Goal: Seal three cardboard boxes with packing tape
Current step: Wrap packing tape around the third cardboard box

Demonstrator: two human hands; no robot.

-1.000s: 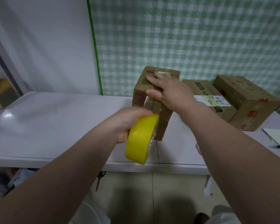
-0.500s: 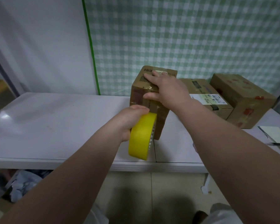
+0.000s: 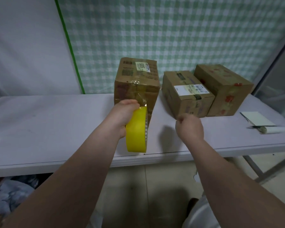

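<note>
A tall cardboard box (image 3: pixel 138 76) stands upright on the white table (image 3: pixel 56 125), with clear tape running from its top front edge down its near face. My left hand (image 3: pixel 124 112) grips a yellow roll of packing tape (image 3: pixel 136 130) right in front of that box, the tape strip still joined to the box. My right hand (image 3: pixel 188 127) hovers over the table to the right of the roll, fingers curled, holding nothing. Two more boxes stand at the right: a low labelled box (image 3: pixel 186 92) and a box with red marks (image 3: pixel 224 88).
A white pad (image 3: pixel 257 118) and a small white roll with a dark pen-like object (image 3: pixel 270 129) lie near the table's right end. A green checked curtain hangs behind. Crumpled cloth (image 3: pixel 13 193) lies under the table at the left. Table legs stand at the lower right.
My right hand has left the top of the tall box and dropped toward the table at the right. The left hand still holds the roll against the box front.
</note>
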